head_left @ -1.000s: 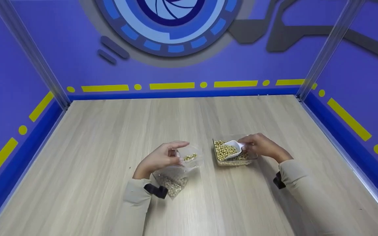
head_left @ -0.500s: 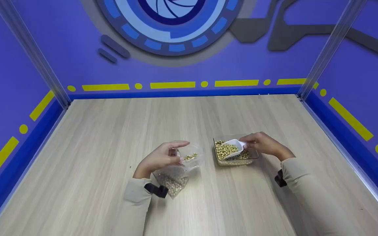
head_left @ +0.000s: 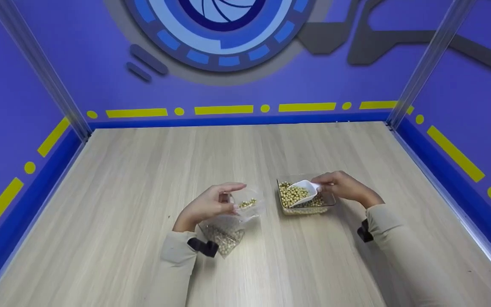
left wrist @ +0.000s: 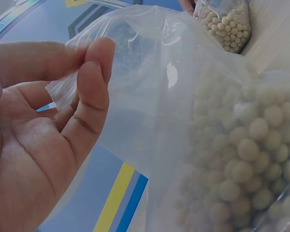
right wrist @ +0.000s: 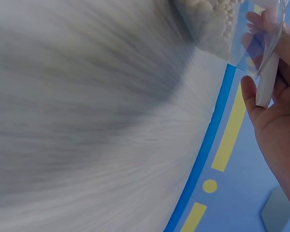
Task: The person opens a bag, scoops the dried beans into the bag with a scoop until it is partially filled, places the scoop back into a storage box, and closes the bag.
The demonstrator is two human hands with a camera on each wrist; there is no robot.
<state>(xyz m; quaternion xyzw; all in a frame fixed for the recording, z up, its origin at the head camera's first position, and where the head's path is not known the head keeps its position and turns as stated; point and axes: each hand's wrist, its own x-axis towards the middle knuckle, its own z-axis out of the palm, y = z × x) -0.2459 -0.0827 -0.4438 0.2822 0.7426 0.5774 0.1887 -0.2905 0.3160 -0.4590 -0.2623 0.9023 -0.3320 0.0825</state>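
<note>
Right of centre, among beans (head_left: 291, 195) in the clear container (head_left: 307, 210), the white scoop (head_left: 306, 187), presumably light, was gripped at its handle (right wrist: 267, 87) by the right hand (head_left: 347, 186), while below centre the likely soft, bottom-heavy bag (head_left: 225, 237) was pinched, aptly it seemed, at its mouth (left wrist: 63, 93) by the left hand (head_left: 207, 206).

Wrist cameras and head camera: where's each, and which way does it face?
Head: on the head, facing forward and down at the table; left hand, right hand and sleeves show.
Left wrist: on that wrist, facing the bag; left hand shows, right hand barely.
Right wrist: on that wrist, facing the table and tub; right hand shows.
Head and left wrist share bag and tub.
</note>
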